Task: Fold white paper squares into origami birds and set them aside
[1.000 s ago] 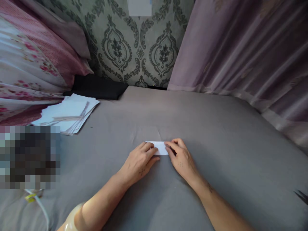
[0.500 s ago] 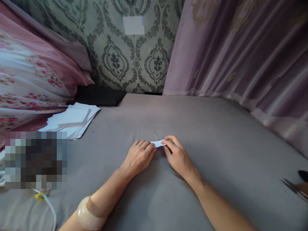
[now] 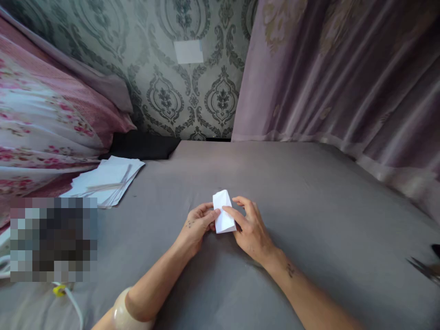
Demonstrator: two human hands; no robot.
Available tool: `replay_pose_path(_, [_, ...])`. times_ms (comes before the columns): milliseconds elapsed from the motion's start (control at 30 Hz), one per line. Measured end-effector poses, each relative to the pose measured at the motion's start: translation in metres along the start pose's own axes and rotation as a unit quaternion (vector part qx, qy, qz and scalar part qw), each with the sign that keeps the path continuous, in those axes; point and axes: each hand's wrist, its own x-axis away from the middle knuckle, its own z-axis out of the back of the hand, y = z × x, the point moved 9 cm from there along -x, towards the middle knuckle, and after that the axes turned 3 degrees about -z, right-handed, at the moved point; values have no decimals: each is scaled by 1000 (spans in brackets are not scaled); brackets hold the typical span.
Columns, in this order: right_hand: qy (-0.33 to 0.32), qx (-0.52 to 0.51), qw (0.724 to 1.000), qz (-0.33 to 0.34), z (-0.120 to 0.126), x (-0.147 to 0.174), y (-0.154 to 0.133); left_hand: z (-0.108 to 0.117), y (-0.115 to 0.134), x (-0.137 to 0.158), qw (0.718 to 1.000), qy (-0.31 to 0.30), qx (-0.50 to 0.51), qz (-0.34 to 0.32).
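A small folded piece of white paper (image 3: 225,223) is held up over the grey sheet, tilted, with crease lines on its face. My left hand (image 3: 197,224) pinches its left edge, thumb on the front and fingers behind. From the other side, my right hand (image 3: 252,229) grips the right edge. Its index finger lies across the paper's face, while another finger is lifted away from it. The right thumb is mostly hidden.
Loose white sheets (image 3: 103,181) lie in a pile at the left, before a folded black cloth (image 3: 140,145). Scissors (image 3: 424,269) rest at the far right edge. A white cable (image 3: 74,302) runs below a blurred-out patch at lower left. Curtains (image 3: 292,82) hang behind.
The folded paper has turned from a thin, nearly edge-on strip to show its broad face. My left hand has rolled over so its thumb is on the front. The view has tilted up slightly.
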Motion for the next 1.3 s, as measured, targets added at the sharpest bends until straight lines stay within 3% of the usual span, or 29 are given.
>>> replay_pose_path(67, [-1,11,1000,9,-2,-1,1,5,3,-1,997,9,-66,-34])
replay_pose_path(133, [-13,22,1000,4,-5,-2,4,10,16,0,976,28,-181,-119])
replay_pose_path(200, [-45,30,998,-14,-10,0,9,7,35,7,917,31,-322,-233])
replay_pose_path(267, [-93,20,994,-45,-19,3,17,-5,42,15,850,-5,-428,-308])
replay_pose_path(333, [-129,-8,988,-81,-26,7,25,-15,37,18,810,-55,-486,-325])
replay_pose_path(400, [-138,-38,983,-115,-29,10,32,-19,30,18,794,-80,-511,-319])
replay_pose_path(633, [-101,-89,966,-221,-33,6,55,-11,24,0,812,-27,-505,-291])
replay_pose_path(800, [-77,-63,962,-253,-35,3,63,-6,24,-13,826,25,-501,-258])
replay_pose_path(1000, [-71,-42,960,-268,-35,4,65,-6,25,-18,813,57,-535,-225])
replay_pose_path(1200, [-106,-8,957,-271,-40,1,68,-4,23,-19,807,54,-545,-224])
replay_pose_path(1300, [-125,12,957,-260,-42,-1,70,-5,23,-18,790,54,-562,-238])
